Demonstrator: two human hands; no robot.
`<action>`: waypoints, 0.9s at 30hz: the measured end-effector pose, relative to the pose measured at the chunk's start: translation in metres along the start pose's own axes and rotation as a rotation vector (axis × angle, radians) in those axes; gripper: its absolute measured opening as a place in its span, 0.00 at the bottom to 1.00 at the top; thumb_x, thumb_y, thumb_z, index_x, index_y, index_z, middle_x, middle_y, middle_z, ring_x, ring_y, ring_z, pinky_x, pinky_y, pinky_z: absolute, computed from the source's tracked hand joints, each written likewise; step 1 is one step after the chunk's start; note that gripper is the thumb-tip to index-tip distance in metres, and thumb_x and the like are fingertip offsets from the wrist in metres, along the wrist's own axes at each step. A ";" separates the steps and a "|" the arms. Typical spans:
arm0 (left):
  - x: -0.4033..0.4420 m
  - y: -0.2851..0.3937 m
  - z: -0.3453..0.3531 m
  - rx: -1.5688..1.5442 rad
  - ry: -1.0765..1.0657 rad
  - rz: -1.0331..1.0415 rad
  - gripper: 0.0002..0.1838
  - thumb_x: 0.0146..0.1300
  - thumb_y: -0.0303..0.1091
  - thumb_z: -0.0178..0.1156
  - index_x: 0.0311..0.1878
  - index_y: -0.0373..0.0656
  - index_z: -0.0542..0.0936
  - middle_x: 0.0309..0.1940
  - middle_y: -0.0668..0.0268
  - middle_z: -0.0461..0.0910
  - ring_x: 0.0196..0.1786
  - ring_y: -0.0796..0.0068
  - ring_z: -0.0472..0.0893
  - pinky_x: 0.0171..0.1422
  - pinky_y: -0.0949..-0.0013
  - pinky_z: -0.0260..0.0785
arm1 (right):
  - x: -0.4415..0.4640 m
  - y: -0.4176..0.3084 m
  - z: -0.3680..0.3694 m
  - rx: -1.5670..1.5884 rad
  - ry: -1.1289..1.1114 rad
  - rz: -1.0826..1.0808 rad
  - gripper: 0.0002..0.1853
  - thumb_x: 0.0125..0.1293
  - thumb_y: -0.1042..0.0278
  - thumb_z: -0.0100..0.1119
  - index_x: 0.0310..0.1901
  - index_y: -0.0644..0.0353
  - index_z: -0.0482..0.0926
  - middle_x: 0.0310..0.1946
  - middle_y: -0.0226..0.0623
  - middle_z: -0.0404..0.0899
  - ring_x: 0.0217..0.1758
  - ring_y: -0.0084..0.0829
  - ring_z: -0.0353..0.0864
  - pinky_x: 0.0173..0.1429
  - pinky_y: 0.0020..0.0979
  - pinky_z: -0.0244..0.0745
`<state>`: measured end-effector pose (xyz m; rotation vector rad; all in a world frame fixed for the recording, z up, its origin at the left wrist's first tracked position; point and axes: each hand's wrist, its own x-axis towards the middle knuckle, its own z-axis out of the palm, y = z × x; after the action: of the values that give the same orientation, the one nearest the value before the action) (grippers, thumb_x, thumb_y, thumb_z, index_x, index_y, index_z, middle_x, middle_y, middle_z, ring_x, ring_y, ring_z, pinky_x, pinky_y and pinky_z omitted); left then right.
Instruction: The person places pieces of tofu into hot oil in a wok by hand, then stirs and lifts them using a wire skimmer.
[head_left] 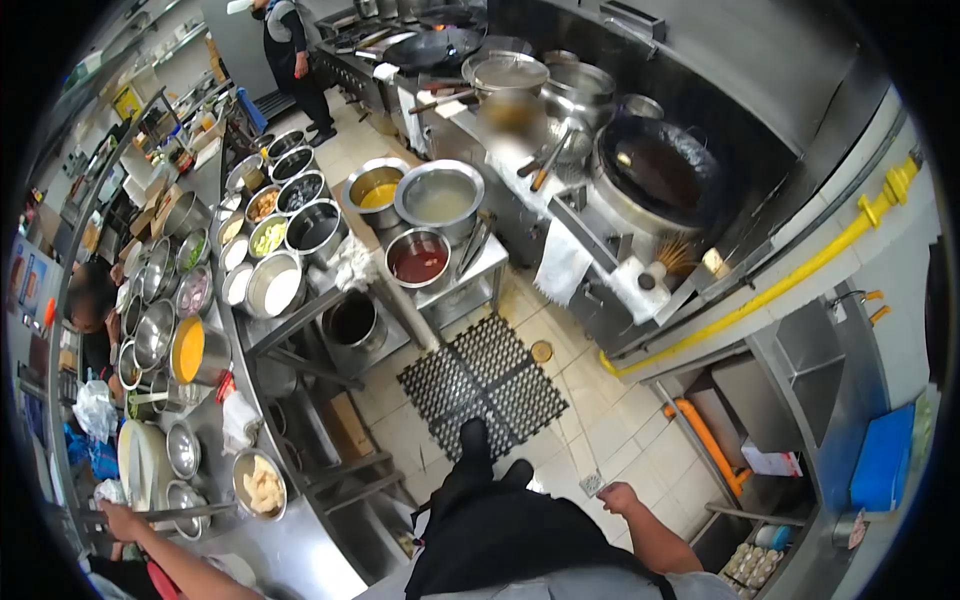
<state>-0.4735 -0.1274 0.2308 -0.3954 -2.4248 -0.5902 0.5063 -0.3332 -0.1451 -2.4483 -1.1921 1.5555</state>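
My left hand [122, 520] reaches out over the counter at the lower left and overlaps a metal rail [190, 512]. Its fingers are too small and partly hidden to show a grip. Just above it lies a whitish bundle [110, 491]. Small steel bowls [183, 449] and a bowl of pale, lumpy food [262, 487] are nearby. On the other side, my right hand [620, 497] hangs low over the tiled floor, its fingers loosely curled and nothing visible in them.
Pots and bowls of ingredients crowd the left counter [320, 565]. A low stand ahead holds a pot of red liquid [417, 260]. A wok [660, 175] sits on the right range. Underfoot is a black mat [480, 385]. Another person [290, 60] stands at the back.
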 end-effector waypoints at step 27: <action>-0.040 0.046 -0.029 -0.263 0.017 -0.106 0.35 0.53 0.60 0.42 0.33 0.30 0.78 0.36 0.43 0.76 0.44 0.46 0.74 0.50 0.54 0.62 | -0.023 0.106 0.027 -0.459 0.005 -0.508 0.19 0.36 0.68 0.63 0.36 0.58 0.77 0.26 0.36 0.77 0.28 0.32 0.77 0.32 0.33 0.73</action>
<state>-0.4099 -0.1077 0.2416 -0.3677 -2.3685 -0.9602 0.5428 -0.4326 -0.1820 -2.0840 -2.1535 1.2300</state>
